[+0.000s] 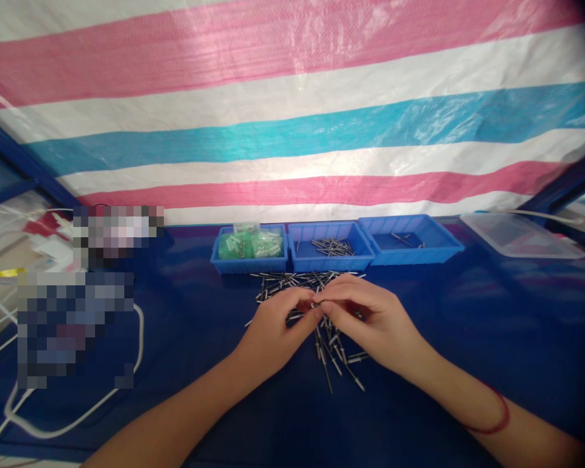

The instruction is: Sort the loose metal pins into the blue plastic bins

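Note:
My left hand (pixel 275 328) and my right hand (pixel 365 318) meet fingertip to fingertip over a loose heap of thin metal pins (pixel 338 354) on the blue table. Both hands are pinched closed around a small dark piece between them, likely one of the pins; its exact shape is hidden by the fingers. More pins spread behind the hands toward the trays. A red band circles my right wrist.
Three blue trays stand in a row behind the heap: the left tray (pixel 224 260) holds green and white parts, the middle tray (pixel 365 257) holds pins, the right tray (pixel 448 244) holds few. A clear plastic lid (pixel 521 237) lies far right. White cables (pixel 78 416) loop at left.

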A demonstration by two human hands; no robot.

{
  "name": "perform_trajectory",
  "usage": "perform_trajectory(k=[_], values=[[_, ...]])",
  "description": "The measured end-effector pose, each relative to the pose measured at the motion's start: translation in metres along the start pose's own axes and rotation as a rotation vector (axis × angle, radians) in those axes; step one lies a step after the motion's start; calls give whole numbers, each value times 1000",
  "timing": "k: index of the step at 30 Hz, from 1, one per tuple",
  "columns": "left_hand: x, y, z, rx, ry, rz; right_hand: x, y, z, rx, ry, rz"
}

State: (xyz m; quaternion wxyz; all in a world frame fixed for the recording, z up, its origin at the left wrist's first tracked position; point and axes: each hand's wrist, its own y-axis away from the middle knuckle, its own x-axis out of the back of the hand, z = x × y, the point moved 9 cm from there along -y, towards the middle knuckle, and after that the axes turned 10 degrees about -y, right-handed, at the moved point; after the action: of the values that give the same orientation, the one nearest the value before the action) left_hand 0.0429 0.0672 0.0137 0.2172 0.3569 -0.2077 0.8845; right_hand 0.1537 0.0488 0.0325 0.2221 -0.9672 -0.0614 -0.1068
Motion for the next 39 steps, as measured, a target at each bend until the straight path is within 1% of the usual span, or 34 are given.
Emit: perform_trajectory(k=[3, 7, 10, 14, 16, 18, 20, 22, 23, 26, 28, 29, 32, 36, 39], values=[[4, 1, -1, 3, 17, 40, 0, 0, -2, 18, 11, -9], [14, 2, -1, 13, 11, 117, 3, -1, 0, 5, -12, -7], [21, 3, 0, 11, -1, 159, 3, -3, 1, 2, 23, -23], [22, 4, 0, 9, -9, 166, -5, -3, 2, 3, 75, -104], [20, 3, -1, 5, -15, 142, -4, -3, 10, -65, 33, -79], [17, 3, 0, -9, -42, 107, 8, -4, 24, -185, -83, 42], [13, 3, 2, -42, -116, 67, 29, -4, 39, -283, -266, 241], [7, 3, 4, -83, -233, 13, 55, -3, 52, -317, -452, 447], [4, 4, 5, -101, -295, -16, 67, -3, 57, -319, -521, 529], [-4, 6, 2, -124, -449, -96, 97, -3, 73, -367, -659, 671], [-9, 7, 0, -131, -525, -141, 108, -3, 82, -420, -725, 708], [-11, 8, -2, -135, -556, -162, 110, -2, 84, -441, -746, 713], [-17, 8, -4, -151, -625, -215, 104, -2, 85, -472, -781, 686], [-22, 8, -5, -164, -666, -225, 77, -4, 77, -486, -790, 577], [-22, 8, -6, -169, -688, -202, 59, -3, 72, -507, -719, 491]])
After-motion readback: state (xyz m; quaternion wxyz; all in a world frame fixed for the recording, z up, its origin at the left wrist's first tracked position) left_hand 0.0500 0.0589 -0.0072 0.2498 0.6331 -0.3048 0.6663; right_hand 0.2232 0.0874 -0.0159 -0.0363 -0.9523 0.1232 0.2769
